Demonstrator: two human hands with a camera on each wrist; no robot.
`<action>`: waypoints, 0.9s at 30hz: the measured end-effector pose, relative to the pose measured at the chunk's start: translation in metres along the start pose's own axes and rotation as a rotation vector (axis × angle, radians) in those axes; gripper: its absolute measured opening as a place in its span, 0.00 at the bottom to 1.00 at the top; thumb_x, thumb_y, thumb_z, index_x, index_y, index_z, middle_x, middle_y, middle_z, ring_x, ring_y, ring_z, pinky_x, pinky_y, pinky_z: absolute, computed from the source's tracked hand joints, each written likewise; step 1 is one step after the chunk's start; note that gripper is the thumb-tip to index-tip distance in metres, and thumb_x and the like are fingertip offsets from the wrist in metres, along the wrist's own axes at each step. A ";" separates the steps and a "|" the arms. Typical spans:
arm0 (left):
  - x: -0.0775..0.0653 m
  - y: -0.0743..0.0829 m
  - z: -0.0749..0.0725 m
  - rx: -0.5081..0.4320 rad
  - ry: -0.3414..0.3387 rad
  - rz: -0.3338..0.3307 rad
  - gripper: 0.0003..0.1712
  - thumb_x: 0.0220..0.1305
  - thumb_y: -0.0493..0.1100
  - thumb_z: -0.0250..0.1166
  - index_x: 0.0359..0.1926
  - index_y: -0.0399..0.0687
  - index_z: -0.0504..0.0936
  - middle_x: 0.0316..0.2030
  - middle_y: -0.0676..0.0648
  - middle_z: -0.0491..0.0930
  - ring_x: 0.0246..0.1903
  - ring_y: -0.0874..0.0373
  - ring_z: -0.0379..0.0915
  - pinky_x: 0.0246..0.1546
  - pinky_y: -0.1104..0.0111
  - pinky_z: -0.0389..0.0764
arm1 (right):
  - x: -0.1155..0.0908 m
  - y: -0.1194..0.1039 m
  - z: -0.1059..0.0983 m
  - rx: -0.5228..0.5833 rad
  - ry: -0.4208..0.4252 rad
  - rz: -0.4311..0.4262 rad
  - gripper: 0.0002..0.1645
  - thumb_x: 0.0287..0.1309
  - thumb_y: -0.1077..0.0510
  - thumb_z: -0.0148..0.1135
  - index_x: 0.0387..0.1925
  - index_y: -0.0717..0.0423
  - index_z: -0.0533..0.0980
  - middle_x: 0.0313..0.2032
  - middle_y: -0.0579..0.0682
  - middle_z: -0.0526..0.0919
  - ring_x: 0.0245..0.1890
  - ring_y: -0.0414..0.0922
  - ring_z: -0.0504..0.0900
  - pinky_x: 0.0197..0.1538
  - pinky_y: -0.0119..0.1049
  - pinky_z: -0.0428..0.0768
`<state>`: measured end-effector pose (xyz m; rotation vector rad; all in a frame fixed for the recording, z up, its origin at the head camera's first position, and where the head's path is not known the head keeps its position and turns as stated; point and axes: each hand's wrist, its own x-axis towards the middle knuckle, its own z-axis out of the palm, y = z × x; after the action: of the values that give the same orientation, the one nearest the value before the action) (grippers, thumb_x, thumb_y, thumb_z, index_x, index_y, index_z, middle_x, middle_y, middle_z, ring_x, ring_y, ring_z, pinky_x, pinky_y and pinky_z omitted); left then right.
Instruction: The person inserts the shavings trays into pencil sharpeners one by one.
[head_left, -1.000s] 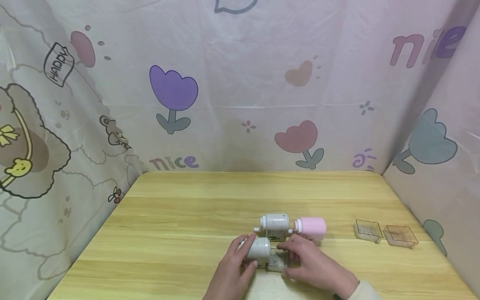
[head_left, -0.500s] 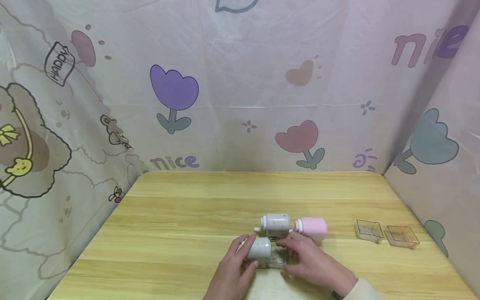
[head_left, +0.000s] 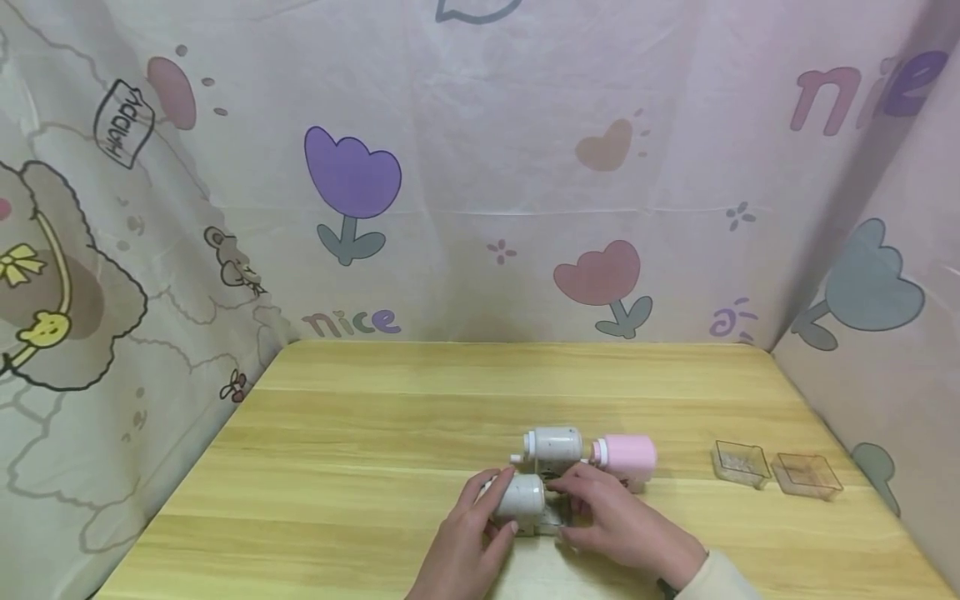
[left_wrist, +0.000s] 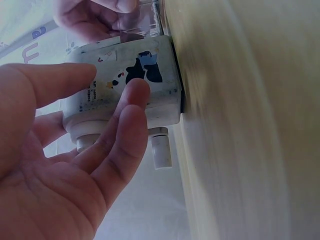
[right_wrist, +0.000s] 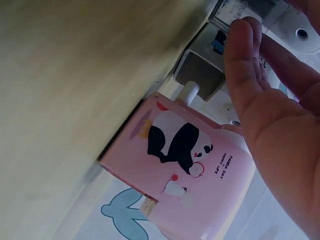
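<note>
My left hand (head_left: pixel 468 533) grips a white crank pencil sharpener (head_left: pixel 523 497), fingers over its top and thumb on its near side. The left wrist view shows the panda print on this sharpener's side and its small white handle (left_wrist: pixel 161 150). Close at its right side, my right hand (head_left: pixel 626 521) holds a clear drawer (head_left: pixel 552 521) by its edges, thumb at the near side and curled fingers at the far side. The drawer meets the sharpener's base; part of it is hidden behind the fingers. In the right wrist view, my right hand (right_wrist: pixel 285 130) partly covers the drawer (right_wrist: pixel 235 10).
Just behind stands a second white sharpener (head_left: pixel 557 444), its drawer slot (right_wrist: pixel 200 75) hollow. Right of that one is a pink sharpener (head_left: pixel 630 454) with a panda print. Two clear drawers, one greyish (head_left: pixel 741 465) and one brownish (head_left: pixel 807 478), lie at the table's right.
My right hand has shifted slightly left with the clear drawer, and less of the drawer shows beside the white sharpener. My left hand keeps its hold in about the same place.
</note>
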<state>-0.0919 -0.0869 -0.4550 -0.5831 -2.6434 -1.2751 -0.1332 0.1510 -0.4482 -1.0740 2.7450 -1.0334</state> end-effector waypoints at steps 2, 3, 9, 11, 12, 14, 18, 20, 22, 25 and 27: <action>0.000 0.000 0.000 -0.003 -0.005 -0.002 0.34 0.63 0.43 0.62 0.69 0.58 0.64 0.62 0.49 0.65 0.30 0.72 0.68 0.31 0.72 0.75 | 0.001 0.000 0.000 -0.002 -0.007 0.005 0.31 0.48 0.53 0.70 0.55 0.57 0.75 0.44 0.42 0.75 0.37 0.34 0.71 0.40 0.30 0.75; 0.000 0.000 0.000 -0.005 -0.007 -0.003 0.34 0.63 0.43 0.62 0.69 0.58 0.64 0.62 0.49 0.65 0.30 0.72 0.68 0.31 0.72 0.75 | 0.001 0.000 0.000 0.000 -0.011 0.007 0.31 0.48 0.53 0.70 0.55 0.56 0.75 0.44 0.43 0.75 0.37 0.34 0.71 0.40 0.30 0.75; 0.000 0.001 0.000 -0.010 -0.009 -0.005 0.34 0.63 0.43 0.62 0.69 0.58 0.65 0.62 0.50 0.65 0.30 0.72 0.68 0.31 0.72 0.75 | 0.003 -0.001 0.001 0.005 -0.022 0.011 0.32 0.48 0.52 0.71 0.56 0.57 0.74 0.45 0.43 0.75 0.38 0.34 0.71 0.41 0.30 0.75; 0.000 0.001 0.000 -0.010 -0.007 -0.003 0.34 0.63 0.43 0.62 0.69 0.57 0.65 0.62 0.49 0.65 0.30 0.72 0.68 0.31 0.73 0.75 | 0.003 -0.001 0.001 0.002 -0.024 0.012 0.33 0.47 0.51 0.71 0.56 0.57 0.74 0.45 0.43 0.74 0.38 0.34 0.71 0.41 0.30 0.75; 0.000 0.001 0.000 -0.010 -0.006 -0.001 0.34 0.63 0.43 0.62 0.69 0.57 0.65 0.62 0.49 0.65 0.30 0.72 0.68 0.31 0.73 0.75 | 0.003 -0.001 0.001 0.002 -0.025 0.013 0.33 0.47 0.51 0.71 0.56 0.56 0.74 0.46 0.42 0.74 0.38 0.34 0.71 0.41 0.30 0.75; 0.000 0.000 0.000 -0.010 -0.003 0.005 0.34 0.63 0.43 0.62 0.69 0.57 0.65 0.62 0.49 0.65 0.30 0.72 0.68 0.31 0.73 0.75 | 0.003 0.000 0.001 0.004 -0.028 0.015 0.34 0.47 0.50 0.71 0.57 0.56 0.73 0.46 0.42 0.74 0.38 0.34 0.71 0.42 0.31 0.75; 0.000 0.000 0.000 -0.010 -0.002 0.007 0.34 0.62 0.43 0.62 0.69 0.56 0.65 0.62 0.49 0.66 0.30 0.72 0.68 0.31 0.73 0.75 | 0.003 0.000 0.002 0.013 -0.029 0.015 0.35 0.47 0.50 0.71 0.57 0.57 0.73 0.47 0.43 0.74 0.39 0.34 0.71 0.43 0.31 0.76; 0.000 0.000 0.000 -0.011 -0.004 0.005 0.34 0.63 0.44 0.62 0.69 0.57 0.64 0.62 0.49 0.65 0.30 0.72 0.68 0.31 0.73 0.75 | 0.003 -0.001 0.002 0.011 -0.028 0.016 0.34 0.47 0.51 0.70 0.57 0.57 0.73 0.48 0.43 0.74 0.40 0.34 0.71 0.43 0.32 0.76; 0.000 0.000 0.000 -0.015 -0.007 0.002 0.34 0.63 0.44 0.62 0.69 0.56 0.64 0.62 0.49 0.65 0.30 0.72 0.68 0.31 0.73 0.75 | 0.003 -0.001 0.002 0.004 -0.029 0.016 0.34 0.48 0.51 0.70 0.58 0.57 0.73 0.48 0.43 0.74 0.40 0.34 0.71 0.44 0.32 0.76; 0.000 0.001 -0.001 -0.017 -0.004 0.008 0.34 0.63 0.44 0.62 0.69 0.56 0.65 0.62 0.49 0.66 0.30 0.72 0.68 0.30 0.72 0.75 | 0.003 -0.001 0.002 -0.008 -0.028 0.017 0.34 0.48 0.51 0.70 0.58 0.56 0.73 0.49 0.43 0.74 0.41 0.34 0.71 0.45 0.32 0.76; 0.000 0.002 -0.001 -0.018 0.001 0.015 0.34 0.63 0.44 0.62 0.69 0.55 0.65 0.62 0.49 0.66 0.30 0.72 0.67 0.30 0.72 0.75 | 0.003 -0.001 0.002 -0.020 -0.027 0.015 0.34 0.48 0.51 0.70 0.58 0.56 0.73 0.49 0.44 0.74 0.41 0.34 0.71 0.46 0.33 0.76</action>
<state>-0.0912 -0.0871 -0.4529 -0.6030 -2.6243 -1.2961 -0.1346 0.1476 -0.4484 -1.0595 2.7435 -0.9848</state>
